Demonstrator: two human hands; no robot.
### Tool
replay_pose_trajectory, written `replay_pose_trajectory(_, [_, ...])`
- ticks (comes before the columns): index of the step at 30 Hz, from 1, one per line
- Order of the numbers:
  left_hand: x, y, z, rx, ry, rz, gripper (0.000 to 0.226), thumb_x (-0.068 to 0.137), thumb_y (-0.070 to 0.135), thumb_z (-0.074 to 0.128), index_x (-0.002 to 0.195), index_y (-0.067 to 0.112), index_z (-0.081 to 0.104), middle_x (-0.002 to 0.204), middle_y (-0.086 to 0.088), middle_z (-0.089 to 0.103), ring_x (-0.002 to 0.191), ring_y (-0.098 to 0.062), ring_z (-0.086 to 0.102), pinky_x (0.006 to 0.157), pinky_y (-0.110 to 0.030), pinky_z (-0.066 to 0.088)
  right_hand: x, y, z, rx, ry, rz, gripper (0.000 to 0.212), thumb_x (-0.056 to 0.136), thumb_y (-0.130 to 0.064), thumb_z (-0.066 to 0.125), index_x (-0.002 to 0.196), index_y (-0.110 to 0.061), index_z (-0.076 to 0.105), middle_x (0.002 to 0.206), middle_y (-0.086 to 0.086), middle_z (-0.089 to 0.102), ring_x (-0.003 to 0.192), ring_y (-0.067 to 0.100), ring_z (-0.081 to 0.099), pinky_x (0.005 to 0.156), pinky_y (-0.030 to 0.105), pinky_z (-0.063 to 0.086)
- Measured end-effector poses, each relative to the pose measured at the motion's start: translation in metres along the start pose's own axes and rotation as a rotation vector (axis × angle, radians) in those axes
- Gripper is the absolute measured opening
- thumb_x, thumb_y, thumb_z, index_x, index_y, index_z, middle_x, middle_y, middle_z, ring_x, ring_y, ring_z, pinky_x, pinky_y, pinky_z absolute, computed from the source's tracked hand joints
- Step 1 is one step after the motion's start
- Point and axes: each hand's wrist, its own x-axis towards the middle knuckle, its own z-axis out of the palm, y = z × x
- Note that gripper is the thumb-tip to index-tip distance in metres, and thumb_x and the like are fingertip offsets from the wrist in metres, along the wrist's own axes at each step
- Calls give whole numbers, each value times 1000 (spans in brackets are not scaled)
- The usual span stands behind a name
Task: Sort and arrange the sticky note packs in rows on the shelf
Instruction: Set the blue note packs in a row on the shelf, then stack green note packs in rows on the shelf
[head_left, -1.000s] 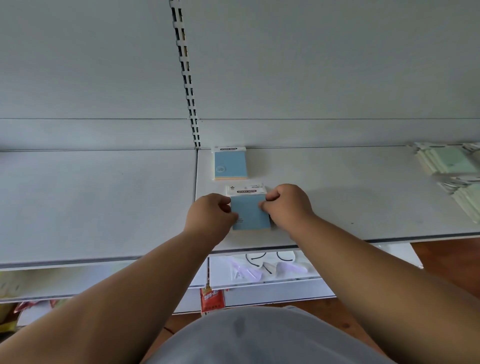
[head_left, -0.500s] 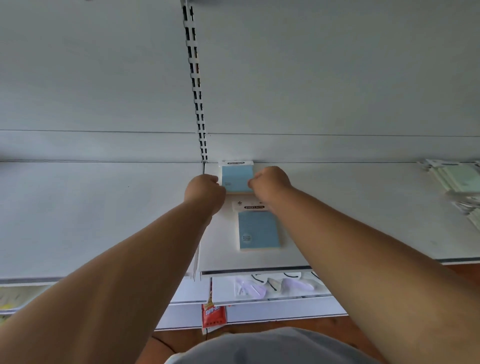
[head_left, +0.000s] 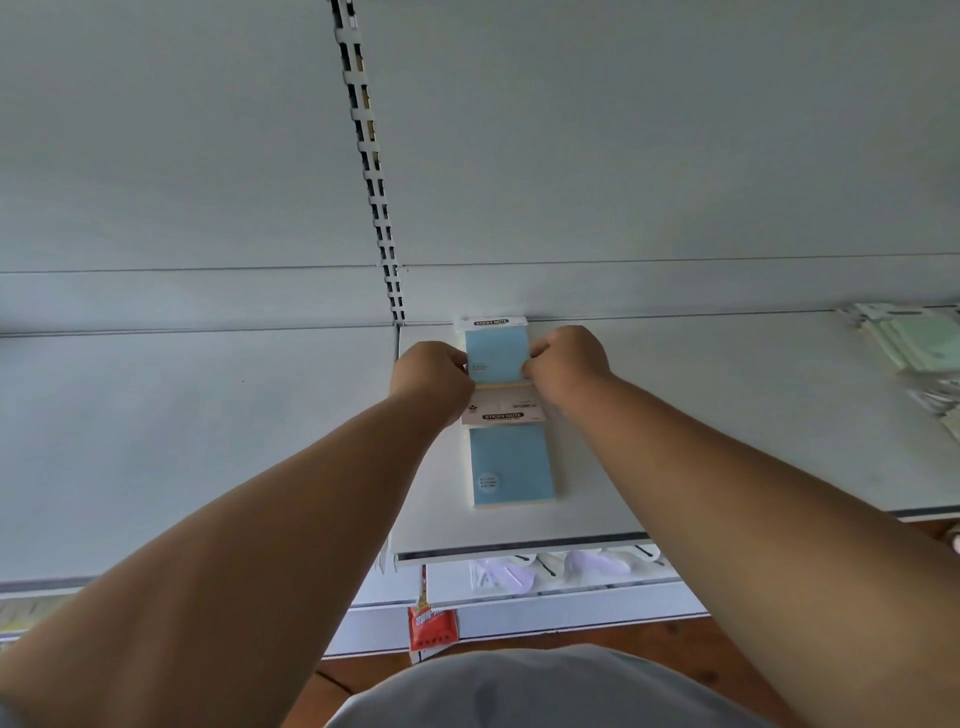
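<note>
Up at the back of the shelf (head_left: 727, 415), the left hand (head_left: 431, 376) and the right hand (head_left: 566, 366) sit on either side of the rear blue pack (head_left: 496, 353). Both hands have their fingers curled inward, and their fingertips pinch the pack's left and right edges while it lies flat against the back wall.

Judging by its look, the pack is a light, thin block of paper in clear wrap: stiff enough across its face to slide as one piece, yet slick on the film and easy to dent at the corners. Its side edges, where the fingers now meet it, seem the best hold; the white header card would likely bend if pulled.

It shows a pale blue face with small print low on the left and a white header reading "STICKY NOTE" at its far end. Just in front lies the front blue pack (head_left: 511, 462) of the same make, its header touching or slightly under the rear one's near edge, so the two form a column running toward the shelf's front lip.

Far to the right, well apart, the green packs (head_left: 919, 345) lie in a loose heap.
</note>
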Motion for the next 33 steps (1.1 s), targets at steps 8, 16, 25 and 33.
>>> replay_pose_trajectory(8, [-14, -7, -5, -11, 79, -22, 39, 81, 8, 54, 117, 21, 64, 111, 2, 68, 98, -21, 62, 81, -29, 52, -15, -3, -8, -83, -3, -55, 8, 83, -13, 56, 84, -8, 62, 76, 4, 58, 77, 27, 55, 55, 24, 34])
replay_pose_trajectory(16, [-90, -40, 1, 27, 59, 188, 23, 83, 25, 68, 104, 31, 61, 98, 11, 58, 75, -2, 61, 63, -16, 44, -103, 28, 0, -96, 61, -323, 11, 86, -22, 66, 96, -16, 67, 100, 3, 62, 90, 20, 60, 74, 23, 42])
replay_pose_trajectory(25, [-93, -42, 11, 13, 38, 128, 25, 80, 19, 68, 105, 25, 69, 90, 10, 66, 85, -13, 63, 75, -23, 49, -114, 35, 13, -54, 119, -188, 19, 84, -20, 68, 102, -15, 67, 110, 9, 58, 94, 26, 60, 75, 21, 38])
replay_pose_trajectory(33, [-119, -3, 16, 85, 228, 389, 19, 84, 18, 64, 102, 20, 65, 105, 2, 57, 82, -18, 63, 74, -26, 49, -113, 47, -28, -34, 183, -251, 16, 85, -22, 66, 99, -13, 65, 102, 5, 59, 88, 21, 57, 73, 23, 37])
